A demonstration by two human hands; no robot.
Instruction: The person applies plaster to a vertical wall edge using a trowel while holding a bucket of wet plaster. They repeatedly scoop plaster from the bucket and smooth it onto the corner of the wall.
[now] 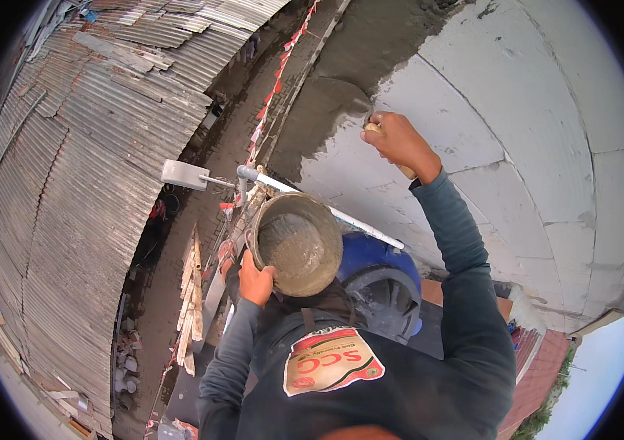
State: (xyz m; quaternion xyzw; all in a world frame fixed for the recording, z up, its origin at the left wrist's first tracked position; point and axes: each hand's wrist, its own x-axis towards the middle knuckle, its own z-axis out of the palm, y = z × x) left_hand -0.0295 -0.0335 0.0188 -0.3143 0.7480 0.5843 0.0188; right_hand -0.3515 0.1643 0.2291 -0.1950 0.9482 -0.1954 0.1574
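My right hand [398,141] is closed around the pale wooden handle of a trowel [406,172], held up against a wall of light grey blocks [466,121]. The trowel's blade is hard to make out against the wet grey mortar [308,121], which covers the wall's far left part with a ragged edge. Below and to the left, my left hand [256,282] grips the rim of a round, mortar-stained bucket [329,238]. The bucket tilts so that its inside faces me, with a wet grey coating at the bottom.
A white pipe [356,222] runs slantwise behind the bucket, near a lamp head [185,175]. A blue drum [409,275] stands below. Red-and-white tape [276,88] stretches along the drop to a paved lane. Corrugated roofing [84,169] fills the left; wooden strips [192,301] lean nearby.
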